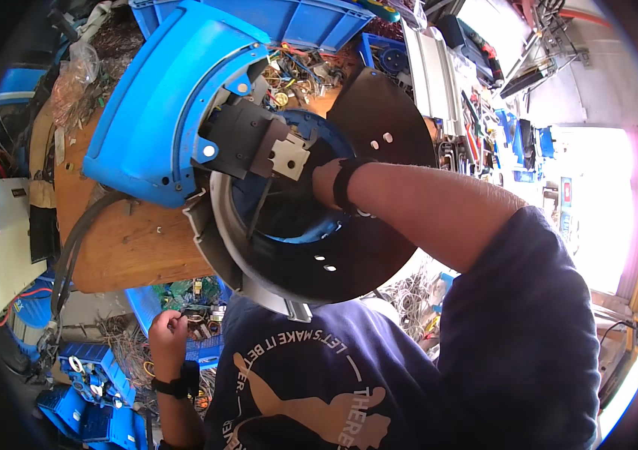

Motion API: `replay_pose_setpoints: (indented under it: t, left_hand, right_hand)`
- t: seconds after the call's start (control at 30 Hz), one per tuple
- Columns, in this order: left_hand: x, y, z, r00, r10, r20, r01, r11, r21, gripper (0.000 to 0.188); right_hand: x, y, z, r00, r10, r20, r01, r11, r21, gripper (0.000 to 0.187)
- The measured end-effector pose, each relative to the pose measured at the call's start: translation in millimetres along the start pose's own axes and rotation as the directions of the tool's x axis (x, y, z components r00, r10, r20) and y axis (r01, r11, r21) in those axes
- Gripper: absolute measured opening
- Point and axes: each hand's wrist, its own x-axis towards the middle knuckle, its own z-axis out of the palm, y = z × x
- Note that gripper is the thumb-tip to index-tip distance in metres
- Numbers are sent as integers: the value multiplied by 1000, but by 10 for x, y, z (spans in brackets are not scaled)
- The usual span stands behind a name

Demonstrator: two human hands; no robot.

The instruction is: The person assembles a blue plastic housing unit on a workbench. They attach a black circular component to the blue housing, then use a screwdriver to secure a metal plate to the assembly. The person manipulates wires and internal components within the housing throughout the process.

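One hand in the machine, one hand clear of it.
The blue-cased machine (150,112) lies on the wooden table (139,247), its round black plate (296,270) toward the person. The right hand (326,184) reaches into the dark opening, just beside a pale metal bracket (289,156); its fingers are out of sight inside, so whether they grip anything cannot be told. The left hand (169,337) is below the table edge, well apart from the machine, fingers curled inward; whether they hold something small is unclear.
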Motion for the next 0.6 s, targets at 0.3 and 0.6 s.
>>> replay_pose_setpoints:
  t: [0.3,0.6]
  left_hand:
    - [187,544,-3,989,11,146,19,980,-198,14]
    - [3,373,157,994,9,110,-8,1000,-12,17]
  right_hand:
    - [170,28,78,992,-125,-9,126,991,37,26]
    - [-527,-114,-319,989,-76,-125,97,980,173,24]
